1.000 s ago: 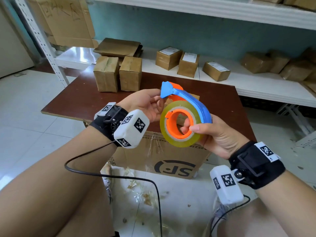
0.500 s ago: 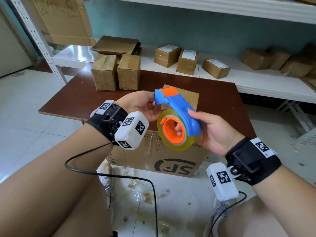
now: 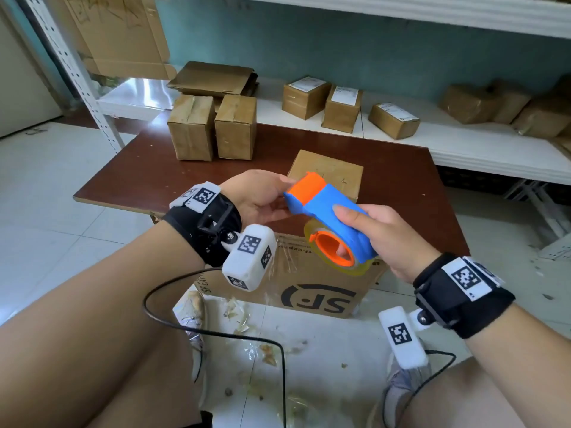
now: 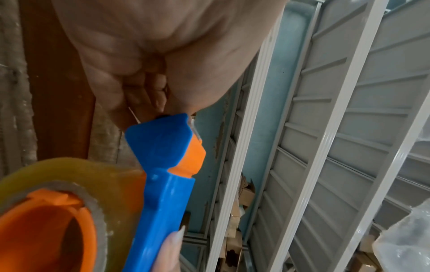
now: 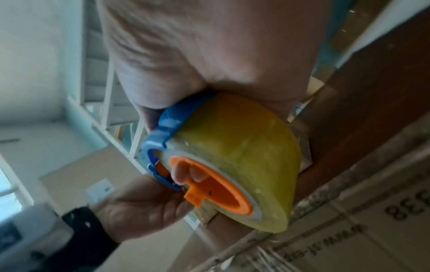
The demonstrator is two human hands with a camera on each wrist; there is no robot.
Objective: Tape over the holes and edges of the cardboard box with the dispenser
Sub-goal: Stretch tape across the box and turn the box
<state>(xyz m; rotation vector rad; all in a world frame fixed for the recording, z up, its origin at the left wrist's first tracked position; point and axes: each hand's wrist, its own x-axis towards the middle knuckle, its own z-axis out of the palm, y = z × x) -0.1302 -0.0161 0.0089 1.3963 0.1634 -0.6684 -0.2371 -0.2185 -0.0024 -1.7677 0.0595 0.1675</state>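
Observation:
A blue and orange tape dispenser with a yellowish tape roll hangs above the near edge of the brown table. My right hand grips it, thumb on the blue handle and fingertips inside the orange core. My left hand is at the dispenser's orange nose. In the left wrist view its curled fingers pinch a thin clear tape end at the blue head. A small cardboard box stands on the table just behind the dispenser, partly hidden by it.
Two taped boxes stand at the table's far left. More parcels sit on the white shelf behind. A large SF carton is under the table, with tape scraps on the floor. A black cable crosses my left leg.
The dispenser has tipped forward and down, so the blue handle faces up instead of the roll's side. My right thumb has moved onto the handle. The small box has come into view.

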